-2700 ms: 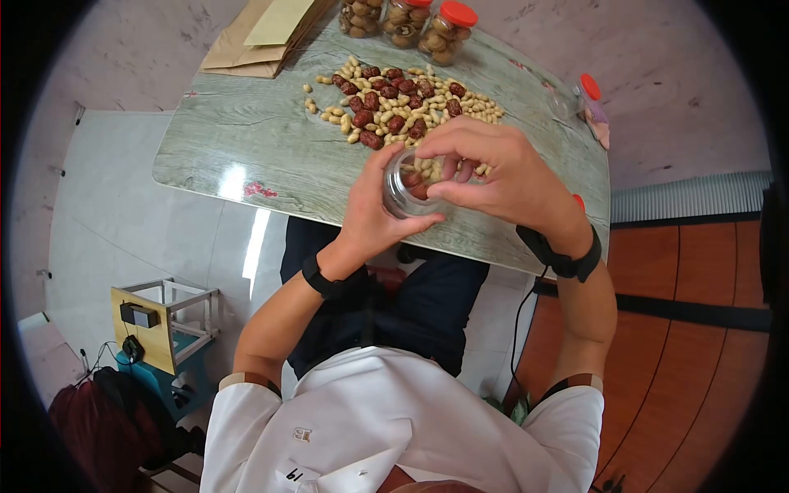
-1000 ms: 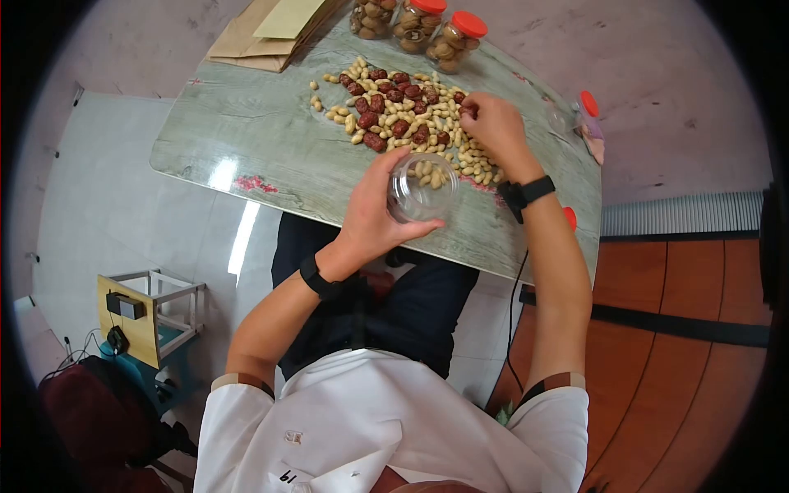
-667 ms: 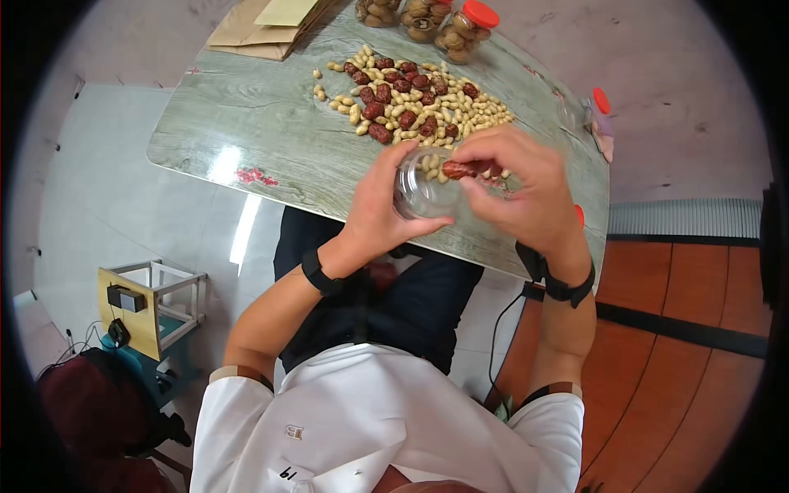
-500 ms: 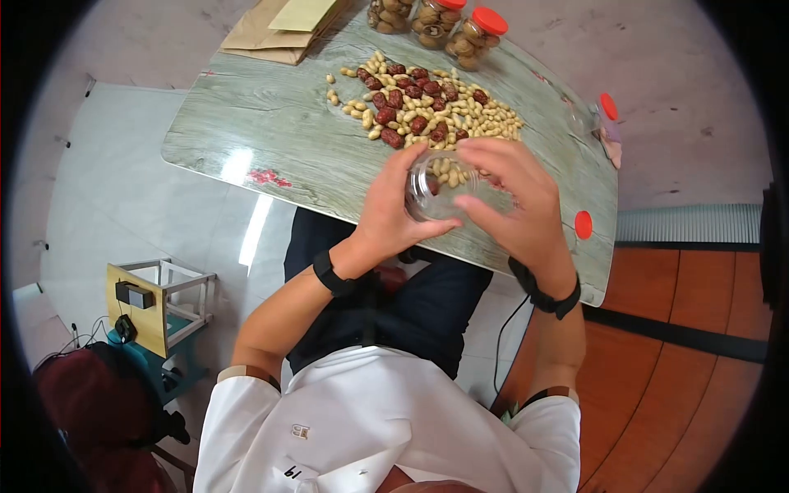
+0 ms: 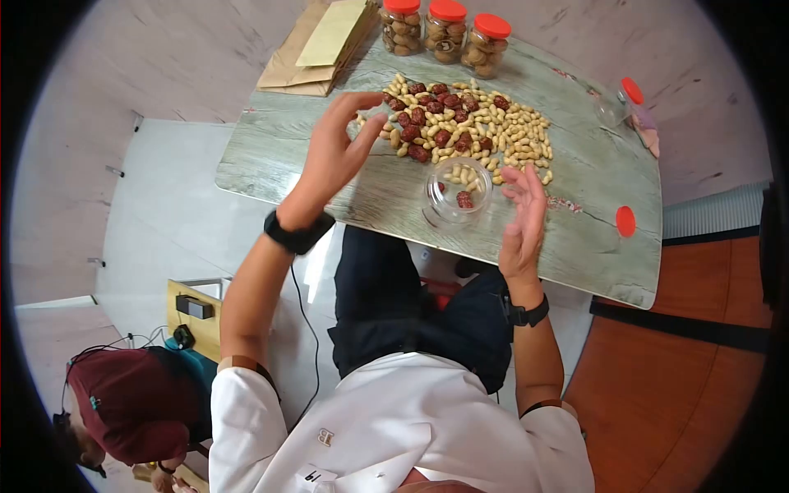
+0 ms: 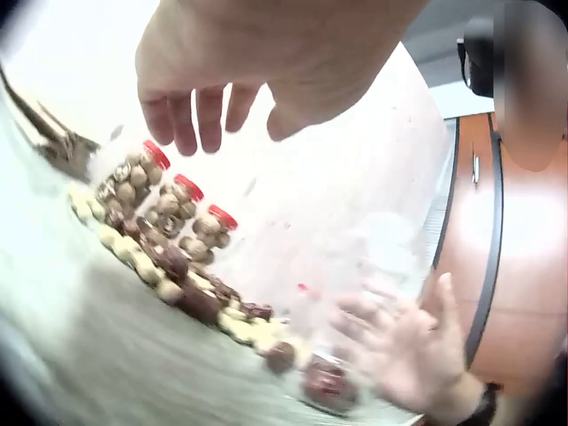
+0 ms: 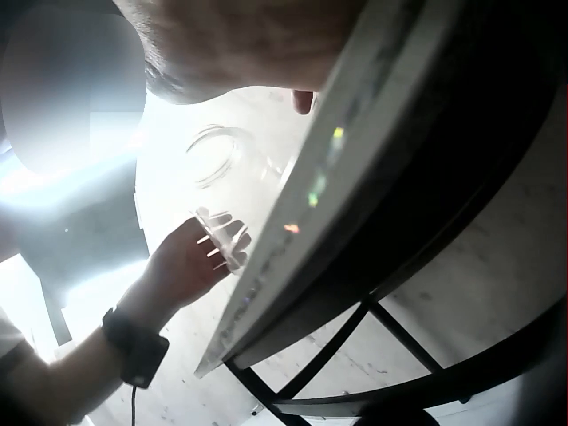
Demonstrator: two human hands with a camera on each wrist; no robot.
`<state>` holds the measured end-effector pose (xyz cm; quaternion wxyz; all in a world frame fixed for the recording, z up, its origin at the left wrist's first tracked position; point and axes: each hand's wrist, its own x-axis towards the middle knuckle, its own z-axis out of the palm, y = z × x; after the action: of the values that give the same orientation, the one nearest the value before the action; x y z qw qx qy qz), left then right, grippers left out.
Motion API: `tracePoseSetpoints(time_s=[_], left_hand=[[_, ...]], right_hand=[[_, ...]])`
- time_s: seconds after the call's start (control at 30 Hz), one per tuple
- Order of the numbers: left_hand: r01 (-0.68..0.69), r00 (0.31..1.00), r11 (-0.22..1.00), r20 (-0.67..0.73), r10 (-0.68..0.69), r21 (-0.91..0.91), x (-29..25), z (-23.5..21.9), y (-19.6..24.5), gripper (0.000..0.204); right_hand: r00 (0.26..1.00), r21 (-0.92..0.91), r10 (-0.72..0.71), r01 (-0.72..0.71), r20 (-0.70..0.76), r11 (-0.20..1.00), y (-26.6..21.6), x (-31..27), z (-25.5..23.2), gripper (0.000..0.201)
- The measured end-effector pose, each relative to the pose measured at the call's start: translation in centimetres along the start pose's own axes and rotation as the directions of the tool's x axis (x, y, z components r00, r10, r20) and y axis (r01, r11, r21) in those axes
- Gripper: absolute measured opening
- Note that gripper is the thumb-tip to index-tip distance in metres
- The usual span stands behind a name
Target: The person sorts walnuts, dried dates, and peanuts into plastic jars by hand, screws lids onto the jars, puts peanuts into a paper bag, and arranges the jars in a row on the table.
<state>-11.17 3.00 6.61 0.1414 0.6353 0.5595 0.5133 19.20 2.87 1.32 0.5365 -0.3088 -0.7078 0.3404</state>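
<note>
A clear jar (image 5: 457, 193), lidless, stands near the table's front edge with a few red dates inside. My right hand (image 5: 524, 220) is just right of it, fingers extended and holding nothing. In the left wrist view that hand (image 6: 404, 351) is spread beside the jar (image 6: 329, 385). My left hand (image 5: 341, 146) hovers at the left end of a pile of peanuts (image 5: 526, 135) and dates (image 5: 417, 154), thumb apart from the fingers, with nothing in it. The right wrist view shows the left hand (image 7: 191, 262) beyond the jar's rim (image 7: 211, 158).
Three red-lidded jars of walnuts (image 5: 444, 37) stand at the back, right of brown paper bags (image 5: 300, 62). A red lid (image 5: 625, 221) lies at the right, and another red-topped clear container (image 5: 612, 108) is at the far right edge. Another person (image 5: 136, 403) is at lower left.
My right hand has let the date go into the jar. My left hand has released the jar, now on the table, and moved up and left to the pile. The view has shifted.
</note>
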Motion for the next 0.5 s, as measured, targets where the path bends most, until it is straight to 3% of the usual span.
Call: tracePoseSetpoints(time_s=[0.03,0.07,0.13,0.27,0.43,0.5], left_hand=[[-0.04,0.994,0.987,0.111,0.022,0.158,1.5,-0.3,-0.6,0.035],[-0.052,0.992,0.984,0.124,0.031,0.171,2.7,-0.1,-1.5,0.035],[-0.106,0.977,0.895,0.211,0.014,0.433,4.4,0.9,-3.8,0.034],[-0.143,0.923,0.848,0.378,-0.073,0.511,6.7,1.5,-6.1,0.03],[-0.21,0.896,0.841,0.442,-0.039,0.499,7.2,1.8,-5.8,0.028],[-0.232,0.884,0.838,0.467,-0.031,0.494,7.4,1.7,-6.0,0.029]], right_hand=[[1.0,0.014,-0.002,0.002,-0.014,1.0,0.0,0.1,0.0,0.095],[1.0,-0.035,-0.013,0.013,-0.002,0.999,0.0,0.1,-0.1,0.09],[1.0,-0.08,-0.025,0.024,-0.01,0.997,-0.1,0.3,-0.1,0.085],[0.999,-0.109,-0.044,0.042,-0.018,0.993,0.0,0.2,-0.1,0.068],[1.0,-0.181,0.007,-0.011,-0.023,0.983,0.1,0.1,0.3,0.046],[0.998,-0.165,-0.054,0.052,-0.013,0.985,0.2,0.2,0.3,0.037]])
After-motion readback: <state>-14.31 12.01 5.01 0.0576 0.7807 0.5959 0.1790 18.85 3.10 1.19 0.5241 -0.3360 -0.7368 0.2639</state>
